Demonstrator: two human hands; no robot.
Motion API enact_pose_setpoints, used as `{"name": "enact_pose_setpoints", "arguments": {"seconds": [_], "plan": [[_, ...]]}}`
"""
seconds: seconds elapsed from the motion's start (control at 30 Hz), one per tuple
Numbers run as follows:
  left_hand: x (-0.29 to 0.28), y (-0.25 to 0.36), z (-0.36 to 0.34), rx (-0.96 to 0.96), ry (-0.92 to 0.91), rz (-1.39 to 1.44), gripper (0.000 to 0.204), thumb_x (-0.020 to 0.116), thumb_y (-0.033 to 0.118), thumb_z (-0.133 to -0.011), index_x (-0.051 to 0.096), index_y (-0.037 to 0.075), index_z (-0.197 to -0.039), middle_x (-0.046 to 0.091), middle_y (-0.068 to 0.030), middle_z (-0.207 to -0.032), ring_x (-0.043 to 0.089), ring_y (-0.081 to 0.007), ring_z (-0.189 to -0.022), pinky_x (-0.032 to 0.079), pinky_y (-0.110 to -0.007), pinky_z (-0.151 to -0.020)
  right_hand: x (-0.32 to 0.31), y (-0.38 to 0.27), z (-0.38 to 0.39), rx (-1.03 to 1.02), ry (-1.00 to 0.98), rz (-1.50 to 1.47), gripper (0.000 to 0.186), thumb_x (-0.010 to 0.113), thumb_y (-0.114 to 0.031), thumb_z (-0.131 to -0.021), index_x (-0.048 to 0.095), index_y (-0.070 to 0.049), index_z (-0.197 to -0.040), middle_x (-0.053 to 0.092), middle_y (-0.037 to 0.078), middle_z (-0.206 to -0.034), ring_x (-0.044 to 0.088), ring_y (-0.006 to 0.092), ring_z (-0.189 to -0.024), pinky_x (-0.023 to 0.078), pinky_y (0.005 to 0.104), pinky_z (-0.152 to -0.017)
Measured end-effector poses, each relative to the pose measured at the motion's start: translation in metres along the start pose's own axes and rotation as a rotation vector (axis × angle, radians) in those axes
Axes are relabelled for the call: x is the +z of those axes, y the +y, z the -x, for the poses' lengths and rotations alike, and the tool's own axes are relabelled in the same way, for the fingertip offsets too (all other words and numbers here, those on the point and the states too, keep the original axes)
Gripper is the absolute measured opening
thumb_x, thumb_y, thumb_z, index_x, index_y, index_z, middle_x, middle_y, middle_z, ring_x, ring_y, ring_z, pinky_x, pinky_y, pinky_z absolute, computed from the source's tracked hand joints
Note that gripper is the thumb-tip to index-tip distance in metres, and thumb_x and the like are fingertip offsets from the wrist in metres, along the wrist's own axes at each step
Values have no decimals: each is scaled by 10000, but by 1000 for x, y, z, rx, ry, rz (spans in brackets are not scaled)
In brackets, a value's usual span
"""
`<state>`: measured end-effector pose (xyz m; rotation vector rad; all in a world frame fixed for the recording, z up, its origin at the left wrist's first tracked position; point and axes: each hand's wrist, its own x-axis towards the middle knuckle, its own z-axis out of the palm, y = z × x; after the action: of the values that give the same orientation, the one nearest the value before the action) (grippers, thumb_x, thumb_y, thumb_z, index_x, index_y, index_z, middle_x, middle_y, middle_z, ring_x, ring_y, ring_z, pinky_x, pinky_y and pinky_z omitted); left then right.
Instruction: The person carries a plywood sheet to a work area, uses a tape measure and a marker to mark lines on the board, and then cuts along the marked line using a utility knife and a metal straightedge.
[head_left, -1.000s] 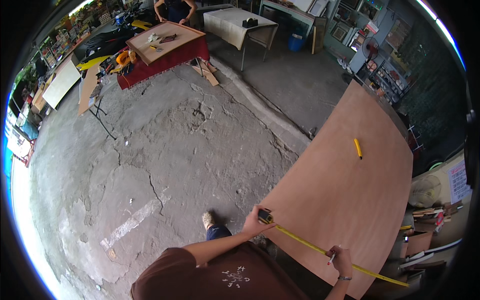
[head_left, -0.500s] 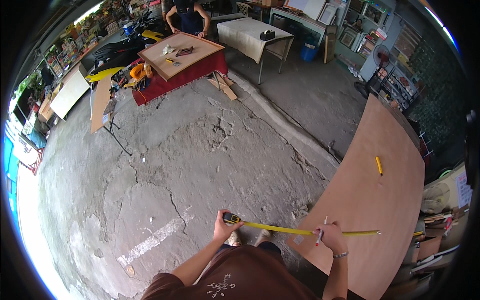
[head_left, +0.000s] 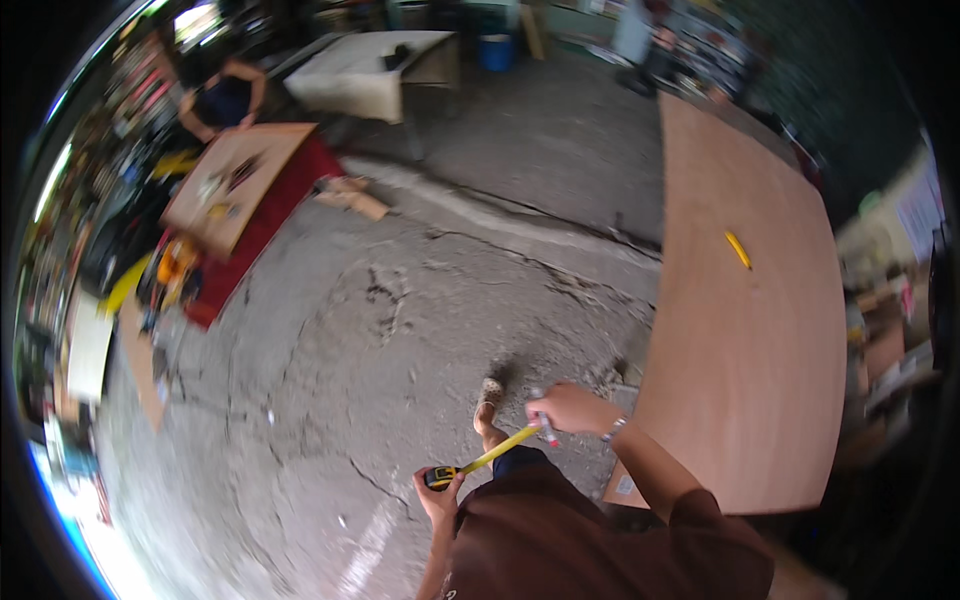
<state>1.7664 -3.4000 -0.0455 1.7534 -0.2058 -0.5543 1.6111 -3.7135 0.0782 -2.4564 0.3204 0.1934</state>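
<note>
Low in the view, my left hand (head_left: 438, 498) is closed around a black and yellow tape measure (head_left: 441, 477). Its yellow blade (head_left: 497, 449) runs up to my right hand (head_left: 575, 408), which is closed on a white and red pen (head_left: 546, 434) and the blade. Both hands are over the floor in front of my body. To my right lies a large plywood sheet (head_left: 738, 350) with a yellow utility knife (head_left: 738, 250) on it.
Another person (head_left: 225, 100) stands at the upper left by a red-draped table (head_left: 255, 280) holding a board and tools. A pale covered table (head_left: 360, 70) and blue bin (head_left: 495, 52) are farther back. A raised concrete strip (head_left: 420, 190) crosses the cracked floor.
The view has swung and blurred. My right hand has moved off the plywood, up and leftward, and the stretch of blade between my hands is shorter and now slants upward.
</note>
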Motion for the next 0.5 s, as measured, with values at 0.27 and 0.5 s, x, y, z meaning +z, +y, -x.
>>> {"name": "enact_pose_setpoints", "arguments": {"seconds": [0.27,0.5], "plan": [[37,47,-184,20,63,-266,612,918,190,-731,518,13,-1159,588,-98,-1022,588,-183,-856,543,-309,-742,-78,86,-69,201,661,-320,239,664,-262,-952,649,-85,-1113,703,146,-889,672,351,-879,510,452,-777],[97,91,-313,-243,-137,-23,699,800,484,-824,480,53,-1272,568,-98,-1093,602,-222,-921,548,-355,-735,-105,214,15,716,1311,-478,227,632,-113,-960,628,-68,-1183,710,138,-928,685,246,-799,523,337,-667]]}}
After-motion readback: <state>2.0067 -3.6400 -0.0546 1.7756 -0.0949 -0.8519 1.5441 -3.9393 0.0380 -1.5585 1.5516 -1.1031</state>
